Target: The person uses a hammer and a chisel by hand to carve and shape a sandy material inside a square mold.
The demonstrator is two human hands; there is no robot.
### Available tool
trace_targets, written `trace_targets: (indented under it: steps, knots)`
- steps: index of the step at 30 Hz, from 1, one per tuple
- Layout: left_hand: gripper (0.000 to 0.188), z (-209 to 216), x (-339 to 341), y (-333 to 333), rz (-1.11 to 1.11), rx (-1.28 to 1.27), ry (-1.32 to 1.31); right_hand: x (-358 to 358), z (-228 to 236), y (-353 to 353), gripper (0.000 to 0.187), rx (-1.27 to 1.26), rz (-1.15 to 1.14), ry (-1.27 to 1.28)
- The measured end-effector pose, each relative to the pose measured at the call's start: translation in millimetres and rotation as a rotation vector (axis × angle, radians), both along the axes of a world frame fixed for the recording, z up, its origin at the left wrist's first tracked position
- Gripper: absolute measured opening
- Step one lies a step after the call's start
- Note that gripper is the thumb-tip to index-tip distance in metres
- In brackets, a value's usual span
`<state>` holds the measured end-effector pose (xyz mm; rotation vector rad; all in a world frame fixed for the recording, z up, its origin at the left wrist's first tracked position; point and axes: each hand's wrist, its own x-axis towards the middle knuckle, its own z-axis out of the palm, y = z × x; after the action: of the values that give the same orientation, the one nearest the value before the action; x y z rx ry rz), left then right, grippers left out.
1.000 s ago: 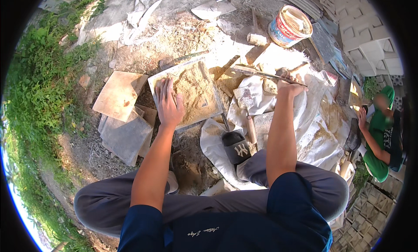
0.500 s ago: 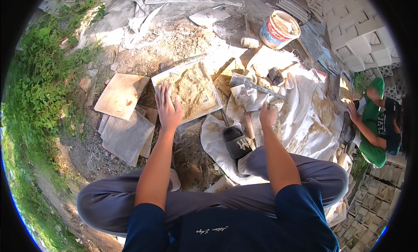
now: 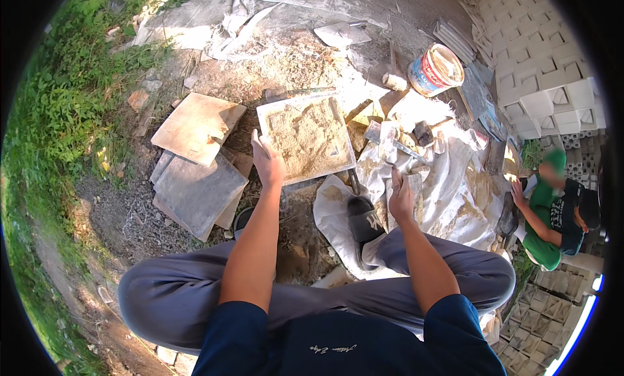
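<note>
Bare dirt ground point(image 3: 130, 213): sand-filled square mould point(image 3: 305, 137), stacked flat slabs point(image 3: 195, 161), white sacking point(image 3: 448, 187), bucket point(image 3: 434, 69).
</note>
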<state>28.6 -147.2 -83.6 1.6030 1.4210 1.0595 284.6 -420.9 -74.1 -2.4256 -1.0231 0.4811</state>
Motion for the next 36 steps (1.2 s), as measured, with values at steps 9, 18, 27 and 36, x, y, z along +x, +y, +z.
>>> trace_targets:
  steps: [9, 18, 27, 36]
  knots:
    - [0.038, -3, -7, 4, 0.068, 0.149, 0.044, -57, 110, 142, 0.043, 0.025, 0.214, -0.111]
    - [0.038, -10, -12, 4, 0.109, 0.108, 0.054, -49, 143, 143, 0.039, -0.016, 0.610, -0.305]
    - [0.043, -5, -14, 3, 0.164, 0.059, 0.038, -74, 148, 135, 0.041, -0.349, 0.745, -0.274]
    - [0.046, -5, -15, 4, 0.170, 0.166, 0.057, -78, 126, 161, 0.042, -0.211, 0.612, -0.241]
